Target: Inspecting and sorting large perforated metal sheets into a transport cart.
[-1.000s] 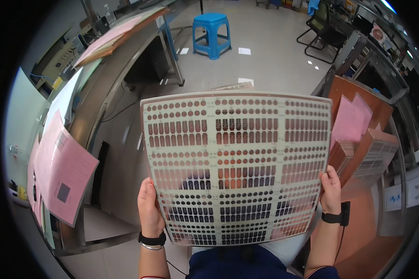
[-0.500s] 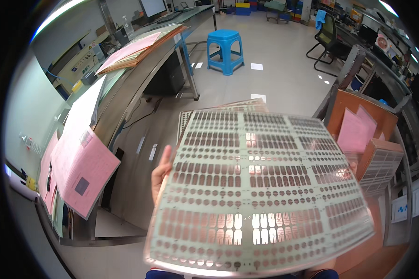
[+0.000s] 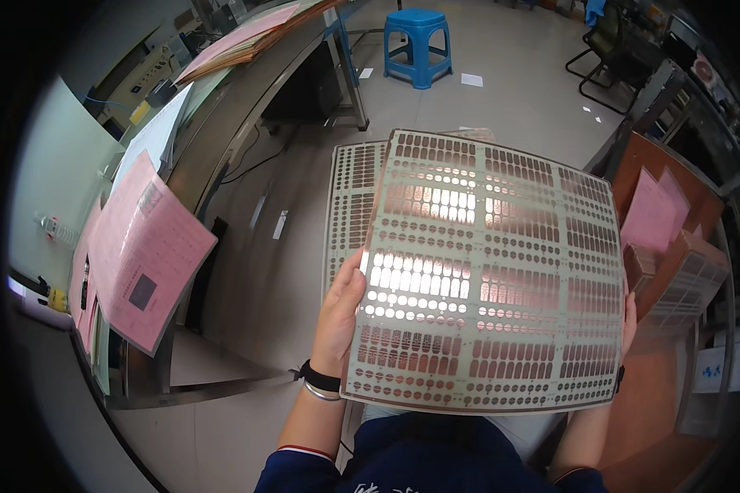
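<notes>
A large pale-green circuit board panel (image 3: 518,329) with rows of shiny copper pads is held up in front of me, tilted toward me. My left hand (image 3: 343,308) grips its left edge, thumb at the rim and the other fingers hidden behind. At the right edge my right hand (image 3: 629,324) is closed on the panel, mostly covered by it. Behind and left of this panel shows part of another panel (image 3: 352,185) with the same copper pattern; what it rests on is hidden.
A metal-edged bench (image 3: 214,156) runs along the left with pink sheets (image 3: 144,255) hanging over it. Ahead stands a blue stool (image 3: 419,49). On the right, a rack holds stacked panels (image 3: 691,279), a brown board (image 3: 645,152) and pink papers (image 3: 654,205).
The panel has been raised and tipped more upright, shifting right. My left forearm has come into view, its hand now wrapped on the edge. The view has tilted downward.
</notes>
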`<state>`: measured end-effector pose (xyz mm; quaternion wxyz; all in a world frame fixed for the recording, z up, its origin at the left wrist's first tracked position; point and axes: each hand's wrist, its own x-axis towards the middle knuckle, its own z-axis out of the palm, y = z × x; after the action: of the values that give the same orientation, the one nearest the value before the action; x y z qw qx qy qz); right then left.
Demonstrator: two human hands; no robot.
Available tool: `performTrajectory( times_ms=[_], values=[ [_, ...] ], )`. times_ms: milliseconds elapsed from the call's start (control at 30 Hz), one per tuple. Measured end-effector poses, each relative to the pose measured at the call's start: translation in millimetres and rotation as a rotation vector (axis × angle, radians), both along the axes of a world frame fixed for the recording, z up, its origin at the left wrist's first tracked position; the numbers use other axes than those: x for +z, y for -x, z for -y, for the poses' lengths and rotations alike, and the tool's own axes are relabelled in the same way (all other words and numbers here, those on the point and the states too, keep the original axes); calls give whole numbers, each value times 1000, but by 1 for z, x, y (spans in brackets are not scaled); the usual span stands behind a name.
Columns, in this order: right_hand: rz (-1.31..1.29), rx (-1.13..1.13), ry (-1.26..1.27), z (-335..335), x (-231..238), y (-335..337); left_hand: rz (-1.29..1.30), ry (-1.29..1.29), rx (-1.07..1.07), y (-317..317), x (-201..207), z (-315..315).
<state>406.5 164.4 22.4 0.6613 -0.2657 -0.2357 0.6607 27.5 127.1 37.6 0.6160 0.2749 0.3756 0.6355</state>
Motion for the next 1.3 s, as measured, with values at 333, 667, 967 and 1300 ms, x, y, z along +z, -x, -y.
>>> performTrajectory(
  times_ms=[333, 667, 967, 1300],
  values=[
    [-14, -94, 8, 0, 1, 5, -28, -13, 7, -1, -2, -1],
    [59, -90, 26, 3, 8, 10, -46, -7, 22, -1, -5, 1],
    [-3, 59, 257, 6, 4, -7, -205, 15, 49, 15, -22, -1],
    [18, 212, 223, 4, -13, -33, -192, 41, 72, 9, -31, -5]
  ],
)
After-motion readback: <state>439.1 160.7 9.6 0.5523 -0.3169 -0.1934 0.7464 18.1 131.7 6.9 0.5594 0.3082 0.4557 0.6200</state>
